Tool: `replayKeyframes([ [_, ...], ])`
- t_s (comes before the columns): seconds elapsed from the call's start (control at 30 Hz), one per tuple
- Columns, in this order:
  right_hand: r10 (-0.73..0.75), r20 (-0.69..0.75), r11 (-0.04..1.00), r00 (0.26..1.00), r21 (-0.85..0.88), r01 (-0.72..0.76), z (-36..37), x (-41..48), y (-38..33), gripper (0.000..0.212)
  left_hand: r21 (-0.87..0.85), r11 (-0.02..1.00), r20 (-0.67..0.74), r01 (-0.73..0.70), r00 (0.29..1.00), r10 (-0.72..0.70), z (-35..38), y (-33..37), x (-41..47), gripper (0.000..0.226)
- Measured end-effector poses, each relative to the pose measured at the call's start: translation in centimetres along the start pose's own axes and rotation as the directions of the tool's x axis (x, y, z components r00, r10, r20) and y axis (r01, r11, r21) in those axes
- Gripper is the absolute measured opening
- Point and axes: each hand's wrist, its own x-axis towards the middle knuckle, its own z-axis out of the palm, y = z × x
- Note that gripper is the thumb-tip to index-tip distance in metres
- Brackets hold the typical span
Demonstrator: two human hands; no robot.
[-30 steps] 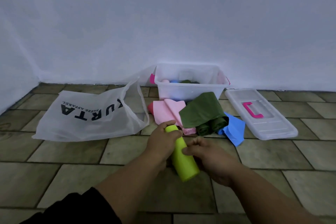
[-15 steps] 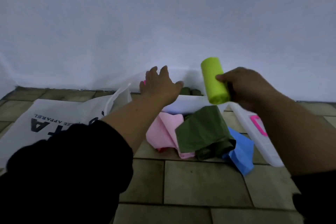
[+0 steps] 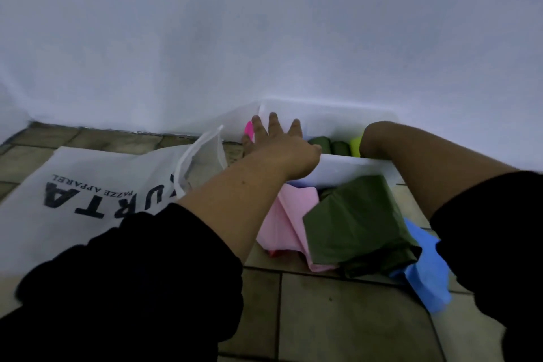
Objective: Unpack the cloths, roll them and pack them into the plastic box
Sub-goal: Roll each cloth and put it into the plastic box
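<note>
Plastic box (image 3: 346,169) with rolled cloths (image 3: 339,147)

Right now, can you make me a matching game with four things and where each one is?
Things
1. lime roll
2. bag
3. blue cloth
4. left hand

Places
A. at the near rim of the box, fingers spread
B. inside the box
C. on the floor, left of the box
D. on the floor, right of the green cloth

Pairs: 1-B, 2-C, 3-D, 4-A
</note>
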Motion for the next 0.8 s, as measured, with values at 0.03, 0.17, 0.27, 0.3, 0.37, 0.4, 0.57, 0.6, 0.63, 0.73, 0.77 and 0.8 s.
replayKeyframes([
  [0.03,0.004,-0.027,1.000,1.000,-0.025,-0.005,-0.1,-0.2,0.1,0.017,0.002,1.000,0.002,-0.001,1.000,0.001,0.0,0.0,0.0,0.069],
  [0.17,-0.048,-0.051,0.998,0.998,0.031,0.050,-0.7,-0.3,0.2,0.012,-0.003,1.000,0.006,-0.004,1.000,0.004,0.1,-0.1,0.2,0.069],
  [0.27,-0.047,0.006,0.999,0.999,0.016,0.047,-0.3,-0.6,0.4,0.020,-0.006,1.000,0.003,-0.005,1.000,0.005,0.3,-0.1,0.2,0.069],
  [0.3,-0.040,0.011,0.999,0.999,0.012,0.040,-0.3,-0.6,0.5,0.022,-0.002,1.000,-0.001,-0.006,1.000,0.006,0.3,-0.1,0.2,0.069],
  [0.37,-0.037,0.026,0.999,0.999,0.035,0.036,-0.5,-0.5,0.1,0.026,0.002,1.000,-0.003,-0.006,1.000,0.006,0.3,-0.1,0.2,0.069],
  [0.4,-0.037,0.046,0.996,0.998,0.084,0.033,-0.6,-0.4,0.0,0.027,0.001,1.000,-0.002,-0.007,1.000,0.007,0.3,-0.1,0.2,0.069],
  [0.57,-0.047,0.064,0.990,0.997,0.133,0.038,-1.0,-0.8,-0.6,0.030,-0.004,1.000,0.008,-0.006,1.000,0.006,0.3,-0.1,0.3,0.069],
  [0.6,-0.041,0.043,0.990,0.998,0.137,0.035,-0.8,-1.1,-0.4,0.027,-0.003,1.000,0.006,-0.005,1.000,0.005,0.3,-0.1,0.3,0.069],
  [0.63,-0.045,0.026,0.984,0.999,0.174,0.039,-0.6,-1.3,0.0,0.025,-0.002,1.000,0.001,-0.004,1.000,0.004,0.3,0.0,0.3,0.069],
  [0.73,-0.053,-0.137,0.917,0.989,0.385,0.102,0.0,-2.0,1.3,0.029,-0.009,1.000,-0.036,-0.004,0.999,0.004,0.6,-0.1,0.5,0.069],
  [0.77,-0.038,-0.259,0.847,0.965,0.504,0.168,0.3,-2.3,2.0,0.030,-0.018,1.000,-0.054,-0.006,0.999,0.005,0.7,-0.1,0.5,0.070],
  [0.8,0.026,-0.377,0.746,0.926,0.624,0.234,0.8,-3.2,2.7,0.028,-0.033,0.999,-0.076,-0.011,0.997,0.009,0.8,-0.2,0.5,0.070],
])
